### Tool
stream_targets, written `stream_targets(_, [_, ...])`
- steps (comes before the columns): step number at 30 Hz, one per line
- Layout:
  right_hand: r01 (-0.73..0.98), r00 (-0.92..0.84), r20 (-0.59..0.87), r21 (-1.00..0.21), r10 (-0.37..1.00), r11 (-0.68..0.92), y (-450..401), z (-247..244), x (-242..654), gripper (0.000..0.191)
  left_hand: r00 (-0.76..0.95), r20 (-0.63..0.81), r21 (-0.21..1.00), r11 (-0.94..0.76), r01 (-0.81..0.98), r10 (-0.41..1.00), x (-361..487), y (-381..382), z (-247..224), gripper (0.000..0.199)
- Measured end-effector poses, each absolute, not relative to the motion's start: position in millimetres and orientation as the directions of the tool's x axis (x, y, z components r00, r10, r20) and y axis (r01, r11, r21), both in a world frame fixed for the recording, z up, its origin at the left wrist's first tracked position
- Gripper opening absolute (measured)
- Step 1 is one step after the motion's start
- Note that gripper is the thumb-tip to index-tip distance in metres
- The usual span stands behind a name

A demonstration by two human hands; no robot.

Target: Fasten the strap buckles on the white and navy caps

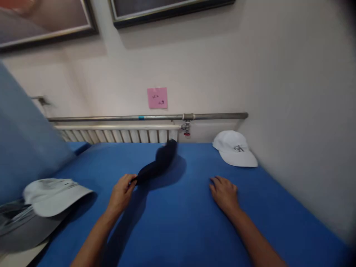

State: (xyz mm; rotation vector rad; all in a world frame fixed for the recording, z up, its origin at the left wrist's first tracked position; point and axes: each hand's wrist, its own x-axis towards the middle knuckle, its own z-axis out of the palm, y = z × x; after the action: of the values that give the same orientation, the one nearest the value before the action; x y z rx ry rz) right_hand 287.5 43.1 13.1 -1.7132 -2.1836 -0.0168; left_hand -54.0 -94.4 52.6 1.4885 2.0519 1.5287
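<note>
My left hand (122, 193) pinches one end of a black cap (160, 161), which stretches up and to the right above the blue table (178, 222). The cap is blurred, and its shadow falls on the table beneath it. My right hand (224, 191) rests on the table with loosely bent fingers and holds nothing. Beyond that hand, against the wall, sits a white cap (232, 146) with dark letters on its front. At the left, a pale cap (55, 194) lies on top of a grey cap (30, 230), with a cream-coloured edge showing below.
Along the far side of the table runs a white radiator (125, 135) with a metal pipe (116, 118) and a red-handled valve (187, 129). A pink note (157, 98) is on the wall. Blue cloth (25, 141) hangs at the left.
</note>
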Motion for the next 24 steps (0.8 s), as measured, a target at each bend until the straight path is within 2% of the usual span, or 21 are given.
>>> stream_targets(2, [0.943, -0.184, 0.283, -0.218, 0.941, 0.250, 41, 14, 288, 0.032, -0.356, 0.403, 0.762, -0.093, 0.641, 0.843, -49, -87, 47, 0.010])
stream_targets(5, [0.938, -0.171, 0.280, -0.246, 0.945, 0.243, 42, 10, 291, 0.030, -0.223, 0.467, 0.605, -0.125, 0.786, 0.856, -54, -75, 41, 0.011])
stream_targets(8, [0.921, -0.163, 0.287, -0.299, 0.944, 0.250, 44, 6, 294, 0.030, -0.280, 0.520, 0.512, -0.032, 0.858, 0.807, -53, -70, 39, 0.013])
stream_targets(11, [0.893, -0.153, 0.293, -0.368, 0.944, 0.259, 46, 3, 296, 0.029, -0.430, 0.630, 0.485, 0.106, 0.868, 0.646, -28, -73, 44, 0.019])
stream_targets(13, [0.863, -0.164, 0.291, -0.420, 0.943, 0.280, 47, 2, 296, 0.028, -0.373, 0.632, 0.507, 0.001, 0.862, 0.679, 3, -75, 47, 0.019])
stream_targets(15, [0.820, -0.198, 0.286, -0.475, 0.938, 0.318, 48, 2, 296, 0.027, -0.253, 0.559, 0.557, -0.132, 0.820, 0.790, 37, -73, 49, 0.021])
stream_targets(18, [0.740, -0.248, 0.283, -0.561, 0.927, 0.370, 47, 1, 292, 0.026, -0.314, 0.368, 0.658, -0.006, 0.753, 0.876, 76, -66, 47, 0.031])
stream_targets(20, [0.681, -0.259, 0.283, -0.624, 0.923, 0.382, 47, 0, 288, 0.027, -0.297, 0.170, 0.725, 0.085, 0.684, 0.940, 87, -65, 45, 0.024])
stream_targets(22, [0.611, -0.260, 0.278, -0.695, 0.925, 0.380, 48, -1, 284, 0.032, -0.141, 0.063, 0.753, 0.046, 0.657, 0.988, 88, -68, 43, 0.009])
stream_targets(24, [0.525, -0.264, 0.258, -0.770, 0.929, 0.363, 50, -1, 280, 0.039, 0.080, 0.101, 0.713, -0.128, 0.689, 0.992, 83, -75, 42, 0.017])
